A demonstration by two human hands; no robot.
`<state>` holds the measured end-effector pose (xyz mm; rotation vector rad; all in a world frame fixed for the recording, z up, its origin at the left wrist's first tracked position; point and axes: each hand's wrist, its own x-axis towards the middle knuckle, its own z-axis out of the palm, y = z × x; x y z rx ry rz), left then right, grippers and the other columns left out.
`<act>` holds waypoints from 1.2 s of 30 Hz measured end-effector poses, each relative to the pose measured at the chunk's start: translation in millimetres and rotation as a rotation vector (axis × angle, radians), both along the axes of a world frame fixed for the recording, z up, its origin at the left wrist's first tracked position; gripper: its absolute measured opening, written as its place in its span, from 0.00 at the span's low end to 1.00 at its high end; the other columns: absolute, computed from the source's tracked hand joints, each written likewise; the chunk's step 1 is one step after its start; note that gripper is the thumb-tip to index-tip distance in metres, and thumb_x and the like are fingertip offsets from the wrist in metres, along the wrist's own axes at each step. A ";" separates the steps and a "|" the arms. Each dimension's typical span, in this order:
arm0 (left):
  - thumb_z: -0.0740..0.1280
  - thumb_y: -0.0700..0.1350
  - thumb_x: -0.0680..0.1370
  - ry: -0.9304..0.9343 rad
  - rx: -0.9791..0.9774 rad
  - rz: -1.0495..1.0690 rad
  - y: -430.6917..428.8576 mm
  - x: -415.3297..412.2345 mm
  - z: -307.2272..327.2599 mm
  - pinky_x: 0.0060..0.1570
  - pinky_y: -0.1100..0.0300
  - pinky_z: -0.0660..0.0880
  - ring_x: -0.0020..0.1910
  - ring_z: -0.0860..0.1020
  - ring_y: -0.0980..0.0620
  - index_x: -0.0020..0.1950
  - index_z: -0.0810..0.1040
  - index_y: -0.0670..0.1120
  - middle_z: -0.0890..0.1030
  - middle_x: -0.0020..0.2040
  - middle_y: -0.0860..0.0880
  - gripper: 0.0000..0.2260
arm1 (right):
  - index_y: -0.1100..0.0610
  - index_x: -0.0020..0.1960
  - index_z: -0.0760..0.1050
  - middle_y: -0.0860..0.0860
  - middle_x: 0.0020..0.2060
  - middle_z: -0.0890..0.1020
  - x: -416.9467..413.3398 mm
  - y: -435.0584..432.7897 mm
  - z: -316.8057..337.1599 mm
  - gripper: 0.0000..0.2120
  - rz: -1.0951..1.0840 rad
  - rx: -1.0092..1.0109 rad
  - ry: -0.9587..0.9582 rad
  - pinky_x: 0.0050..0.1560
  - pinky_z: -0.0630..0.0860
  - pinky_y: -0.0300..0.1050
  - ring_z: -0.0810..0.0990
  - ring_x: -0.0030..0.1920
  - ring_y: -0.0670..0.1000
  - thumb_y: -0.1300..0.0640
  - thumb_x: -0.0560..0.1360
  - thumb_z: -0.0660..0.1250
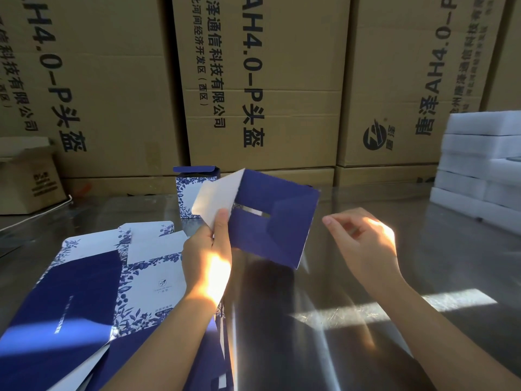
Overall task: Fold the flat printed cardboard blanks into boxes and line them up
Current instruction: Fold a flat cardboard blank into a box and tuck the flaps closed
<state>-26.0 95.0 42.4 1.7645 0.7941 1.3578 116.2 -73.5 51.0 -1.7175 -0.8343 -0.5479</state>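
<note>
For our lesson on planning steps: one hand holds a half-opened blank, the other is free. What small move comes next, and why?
Probably the right hand should grip the blank at its free right edge, so both hands can square it. Only the left hand pinches it, by the white flap, half-opened above the table; the right hand hovers beside it, holding nothing.

All I saw of the person was two forearms and two hands, bare, with nothing worn on them. The left forearm [163, 340] and right forearm [445, 340] were slim and uncovered right down to the bottom edge of my view. A bright bar of sunlight lay across the back of the left hand [207, 258], and a similar patch covered the knuckles of the right hand [363, 244]. The right thumbnail [327, 220] was short and plain.
</note>
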 end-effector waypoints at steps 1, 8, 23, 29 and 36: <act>0.51 0.69 0.70 -0.013 -0.003 0.008 -0.1 -0.3 0.9 0.42 0.46 0.77 0.39 0.79 0.39 0.33 0.74 0.44 0.81 0.36 0.44 0.29 | 0.47 0.38 0.80 0.39 0.35 0.78 -0.1 0.7 -0.4 0.06 0.002 -0.005 0.012 0.38 0.67 0.26 0.75 0.39 0.38 0.53 0.74 0.69; 0.48 0.68 0.70 0.031 0.060 0.037 -1.1 0.5 1.1 0.35 0.58 0.70 0.41 0.78 0.41 0.40 0.76 0.43 0.80 0.40 0.43 0.31 | 0.51 0.46 0.81 0.46 0.37 0.82 -5.5 2.4 3.5 0.07 0.087 0.239 0.105 0.41 0.71 0.29 0.79 0.39 0.44 0.54 0.78 0.64; 0.52 0.68 0.70 0.077 0.069 -0.009 -5.4 -1.8 -0.8 0.30 0.60 0.67 0.30 0.74 0.51 0.30 0.69 0.49 0.75 0.28 0.53 0.24 | 0.54 0.36 0.78 0.44 0.34 0.79 -11.6 2.3 4.4 0.08 0.067 0.211 -0.128 0.37 0.68 0.28 0.76 0.38 0.45 0.59 0.74 0.70; 0.53 0.68 0.70 -0.017 0.113 0.006 -4.9 -1.0 -0.9 0.30 0.64 0.64 0.29 0.73 0.57 0.32 0.72 0.55 0.72 0.25 0.57 0.20 | 0.55 0.30 0.74 0.48 0.29 0.77 -14.1 1.2 5.0 0.14 0.079 0.201 0.010 0.33 0.67 0.31 0.74 0.32 0.47 0.59 0.75 0.69; 0.47 0.67 0.69 -0.166 0.018 -0.116 -8.3 -0.7 0.0 0.41 0.66 0.72 0.38 0.77 0.63 0.41 0.74 0.75 0.79 0.36 0.66 0.16 | 0.60 0.37 0.80 0.47 0.25 0.80 -16.7 1.6 10.4 0.16 0.152 0.271 0.287 0.28 0.71 0.29 0.77 0.25 0.42 0.57 0.79 0.61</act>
